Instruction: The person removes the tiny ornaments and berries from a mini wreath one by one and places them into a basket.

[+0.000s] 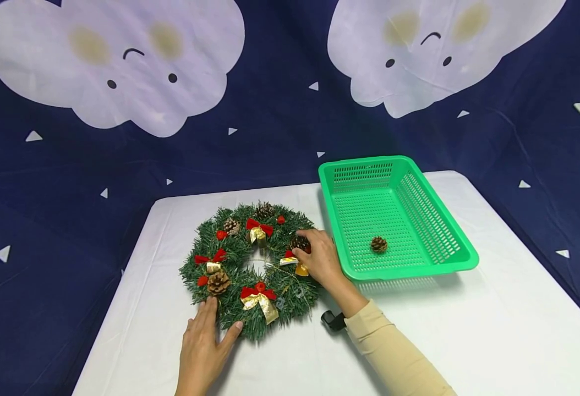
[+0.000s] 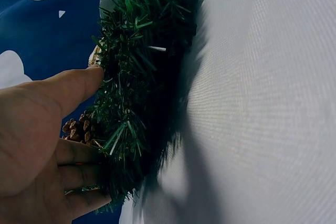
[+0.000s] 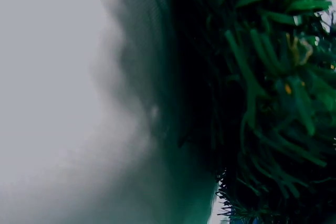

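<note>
A green wreath (image 1: 295, 302) with red and gold bows, red berries and pine cones lies on the white table. My right hand (image 1: 322, 257) reaches over its right side, thumb and fingers around a dark pine cone (image 1: 299, 241) beside a bow (image 1: 290, 258). At the near left edge, my left hand (image 1: 202, 341) touches the wreath with thumb spread and fingers extended, just below a brown pine cone (image 1: 218, 282). The left wrist view has that palm (image 2: 31, 135) against the needles (image 2: 136, 87). Only needles (image 3: 273, 93) and tablecloth fill the right wrist view.
A green perforated basket (image 1: 406, 270) stands right of the wreath, close to the right hand. One pine cone (image 1: 378, 245) lies inside it. Behind the table (image 1: 508, 308) hangs a dark blue cloth (image 1: 280, 148) with clouds.
</note>
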Demonstrator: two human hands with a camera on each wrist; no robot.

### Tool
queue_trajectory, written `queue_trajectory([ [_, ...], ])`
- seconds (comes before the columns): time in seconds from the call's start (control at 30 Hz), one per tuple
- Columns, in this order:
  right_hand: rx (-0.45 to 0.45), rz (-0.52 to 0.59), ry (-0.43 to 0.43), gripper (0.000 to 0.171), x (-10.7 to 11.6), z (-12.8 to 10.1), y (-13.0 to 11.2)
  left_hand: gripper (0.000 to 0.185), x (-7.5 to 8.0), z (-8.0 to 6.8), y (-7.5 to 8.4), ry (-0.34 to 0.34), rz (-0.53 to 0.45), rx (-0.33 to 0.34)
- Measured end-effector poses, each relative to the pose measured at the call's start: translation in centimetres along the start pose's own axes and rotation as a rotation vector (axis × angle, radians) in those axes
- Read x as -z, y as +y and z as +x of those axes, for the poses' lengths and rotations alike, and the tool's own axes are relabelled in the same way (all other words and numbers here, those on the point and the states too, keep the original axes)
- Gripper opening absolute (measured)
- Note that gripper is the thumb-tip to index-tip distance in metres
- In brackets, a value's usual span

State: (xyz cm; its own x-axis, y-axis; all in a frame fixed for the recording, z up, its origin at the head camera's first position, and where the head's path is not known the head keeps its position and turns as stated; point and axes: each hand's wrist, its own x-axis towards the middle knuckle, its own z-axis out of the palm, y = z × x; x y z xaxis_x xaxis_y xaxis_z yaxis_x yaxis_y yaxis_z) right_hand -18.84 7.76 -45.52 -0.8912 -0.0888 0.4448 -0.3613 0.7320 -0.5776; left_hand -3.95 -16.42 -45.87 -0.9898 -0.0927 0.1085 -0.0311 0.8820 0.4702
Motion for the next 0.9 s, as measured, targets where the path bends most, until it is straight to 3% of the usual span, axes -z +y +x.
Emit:
queue_trajectory([
  [0.33,0.012,-0.021,-0.021,0.039,-0.04,-0.04,0.15,0.079,0.03,-0.08,-0.02,0.009,0.001,-0.011],
  [0.6,0.038,0.041,0.036,0.035,-0.05,-0.04,0.29,0.079,0.14,-0.12,-0.01,0.001,-0.002,-0.01],
  [0.9,0.061,0.037,0.063,0.037,0.22,-0.03,-0.58,0.079,-0.01,-0.1,-0.05,0.008,-0.003,-0.009],
])
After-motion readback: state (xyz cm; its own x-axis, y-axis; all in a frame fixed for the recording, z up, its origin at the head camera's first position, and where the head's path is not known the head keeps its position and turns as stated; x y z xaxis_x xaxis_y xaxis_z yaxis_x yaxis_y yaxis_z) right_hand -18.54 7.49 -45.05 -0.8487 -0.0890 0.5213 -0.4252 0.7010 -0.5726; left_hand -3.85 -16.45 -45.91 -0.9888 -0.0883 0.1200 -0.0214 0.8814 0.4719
